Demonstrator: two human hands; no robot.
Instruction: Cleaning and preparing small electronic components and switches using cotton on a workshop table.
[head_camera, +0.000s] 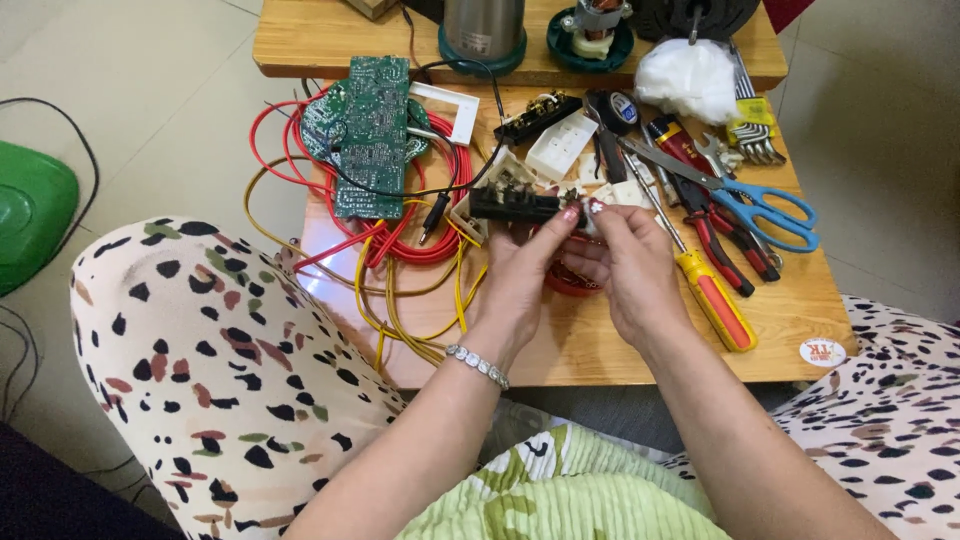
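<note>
My left hand (520, 275) grips a long black electrical part (512, 206) with small metal contacts, held above a low wooden table (800, 300). My right hand (625, 262) pinches the part's right end, where a small white piece shows between the fingertips. Both hands touch each other over the table's middle. A bracelet sits on my left wrist. A red ring-shaped object lies partly hidden under my hands.
A green circuit board (370, 135) rests on red and yellow wires (400, 290) at the left. Blue-handled scissors (765, 210), red pliers (715, 215), an orange screwdriver (712, 295), hex keys, white plastic parts and black tape lie to the right. A metal pot base stands behind.
</note>
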